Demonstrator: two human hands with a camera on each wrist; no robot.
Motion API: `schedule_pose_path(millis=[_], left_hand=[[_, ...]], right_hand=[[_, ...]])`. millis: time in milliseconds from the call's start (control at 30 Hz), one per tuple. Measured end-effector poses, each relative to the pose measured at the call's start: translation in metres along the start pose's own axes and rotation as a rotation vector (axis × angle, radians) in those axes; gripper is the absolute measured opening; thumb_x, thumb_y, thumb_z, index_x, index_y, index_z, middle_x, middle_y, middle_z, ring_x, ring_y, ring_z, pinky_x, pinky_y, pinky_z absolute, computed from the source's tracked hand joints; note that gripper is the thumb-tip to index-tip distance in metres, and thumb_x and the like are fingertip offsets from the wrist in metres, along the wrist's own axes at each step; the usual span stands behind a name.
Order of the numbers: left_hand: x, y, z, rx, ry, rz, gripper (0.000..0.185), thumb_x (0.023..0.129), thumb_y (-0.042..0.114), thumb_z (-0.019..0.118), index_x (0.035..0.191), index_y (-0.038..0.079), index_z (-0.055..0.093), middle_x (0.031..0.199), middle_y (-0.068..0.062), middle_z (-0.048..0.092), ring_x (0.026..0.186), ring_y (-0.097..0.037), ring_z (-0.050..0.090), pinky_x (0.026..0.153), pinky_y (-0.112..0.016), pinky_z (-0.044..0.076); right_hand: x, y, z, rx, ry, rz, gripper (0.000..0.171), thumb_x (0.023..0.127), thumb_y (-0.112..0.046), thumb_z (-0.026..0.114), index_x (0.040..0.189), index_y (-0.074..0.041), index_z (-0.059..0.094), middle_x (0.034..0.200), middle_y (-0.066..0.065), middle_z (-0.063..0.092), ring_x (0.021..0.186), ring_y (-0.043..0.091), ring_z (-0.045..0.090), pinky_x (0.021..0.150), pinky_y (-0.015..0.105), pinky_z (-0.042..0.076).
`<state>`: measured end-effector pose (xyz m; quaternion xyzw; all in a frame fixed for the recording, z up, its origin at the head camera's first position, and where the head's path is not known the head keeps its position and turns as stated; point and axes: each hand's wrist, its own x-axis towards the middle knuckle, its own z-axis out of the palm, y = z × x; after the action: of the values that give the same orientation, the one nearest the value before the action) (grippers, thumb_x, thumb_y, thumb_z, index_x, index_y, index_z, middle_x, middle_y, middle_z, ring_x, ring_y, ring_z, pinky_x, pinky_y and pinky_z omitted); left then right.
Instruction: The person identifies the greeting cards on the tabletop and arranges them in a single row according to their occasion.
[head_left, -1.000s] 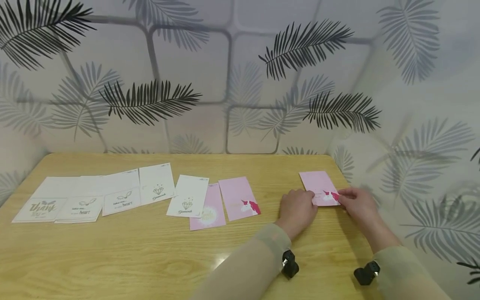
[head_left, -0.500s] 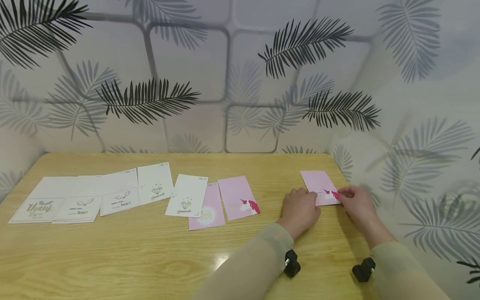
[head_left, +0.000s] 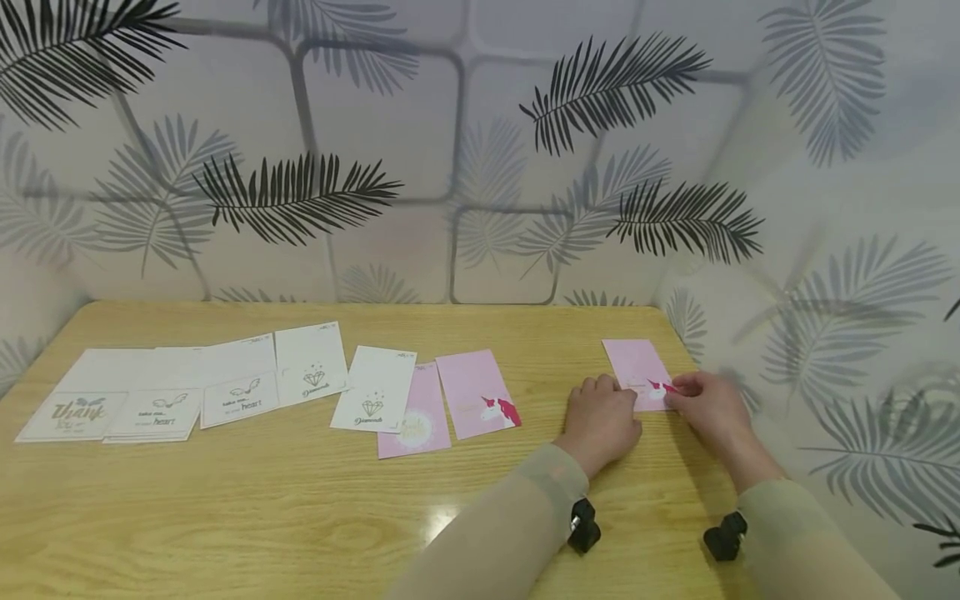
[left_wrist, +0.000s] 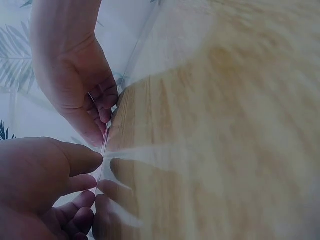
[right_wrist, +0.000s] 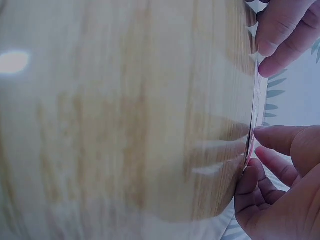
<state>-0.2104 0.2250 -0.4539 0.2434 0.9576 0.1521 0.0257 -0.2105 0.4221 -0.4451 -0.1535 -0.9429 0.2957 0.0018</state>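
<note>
In the head view, a pink card (head_left: 633,362) with a white unicorn and red mane lies at the table's far right. My right hand (head_left: 716,421) pinches its lower right edge between thumb and finger. At the card's lower left corner rests my left hand (head_left: 602,427), thumb side touching it and the other fingers on the wood. The left wrist view shows the left hand (left_wrist: 42,185) low at the card's thin edge, fingertips against it. In the right wrist view, the right hand (right_wrist: 287,185) has thumb and finger at the same edge. My hands partly cover the card.
A matching pink unicorn card (head_left: 477,396) lies left of the hands, beside another pink card (head_left: 412,425) partly under a white diamond card (head_left: 373,390). Further left is a row of white cards, including a gold "Thank you" card (head_left: 78,415). Leaf-patterned covering (head_left: 847,333) borders the table's right edge.
The card has stayed almost in place. My left hand has shifted slightly right and off the card's front; my right fingers have moved a little left along the card's edge.
</note>
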Motion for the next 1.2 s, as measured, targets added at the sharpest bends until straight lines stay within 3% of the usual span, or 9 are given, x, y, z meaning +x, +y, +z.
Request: schedule_pose_path(millis=[133,433,767,933,1200], left_hand=[[-0.002,-0.001,-0.002,0.01,-0.013,0.002,0.041,0.109,0.045,0.067,0.149,0.037,0.07,0.137,0.009,0.061,0.121,-0.014,0.054,0.106,-0.035,0.045],[-0.004,-0.003,-0.002,0.032,-0.008,0.006,0.043,0.108,0.048,0.068,0.15,0.037,0.069,0.136,0.01,0.06,0.12,-0.014,0.053,0.105,-0.035,0.045],[-0.004,-0.009,-0.004,-0.022,0.018,0.009,0.044,0.107,0.046,0.069,0.149,0.032,0.068,0.138,0.007,0.064,0.123,-0.016,0.057,0.104,-0.036,0.048],[-0.009,-0.012,-0.015,-0.04,0.07,0.017,0.041,0.108,0.043,0.069,0.147,0.028,0.07,0.136,0.005,0.068,0.118,-0.016,0.061,0.102,-0.034,0.05],[-0.023,-0.029,-0.037,-0.04,0.126,0.007,0.044,0.11,0.042,0.067,0.15,0.023,0.069,0.141,0.002,0.069,0.123,-0.02,0.063,0.108,-0.035,0.05]], right_hand=[[0.0,-0.001,0.001,-0.01,-0.007,-0.018,0.039,0.103,-0.012,0.075,0.131,0.014,0.068,0.115,0.027,0.074,0.103,0.037,0.068,0.079,0.036,0.052],[0.0,-0.006,0.004,-0.011,-0.017,0.001,0.04,0.105,-0.013,0.072,0.134,0.013,0.066,0.12,0.03,0.073,0.111,0.042,0.066,0.097,0.055,0.052],[-0.001,-0.008,0.004,-0.011,-0.022,0.002,0.048,0.103,-0.016,0.07,0.141,0.013,0.061,0.13,0.035,0.067,0.112,0.045,0.065,0.094,0.055,0.054],[-0.006,-0.012,0.002,0.014,-0.004,-0.009,0.052,0.106,-0.019,0.063,0.147,0.011,0.056,0.136,0.036,0.058,0.119,0.049,0.06,0.1,0.06,0.051],[-0.016,-0.03,0.0,0.02,0.009,-0.074,0.053,0.107,-0.023,0.068,0.147,0.011,0.058,0.135,0.035,0.062,0.121,0.05,0.063,0.098,0.058,0.053]])
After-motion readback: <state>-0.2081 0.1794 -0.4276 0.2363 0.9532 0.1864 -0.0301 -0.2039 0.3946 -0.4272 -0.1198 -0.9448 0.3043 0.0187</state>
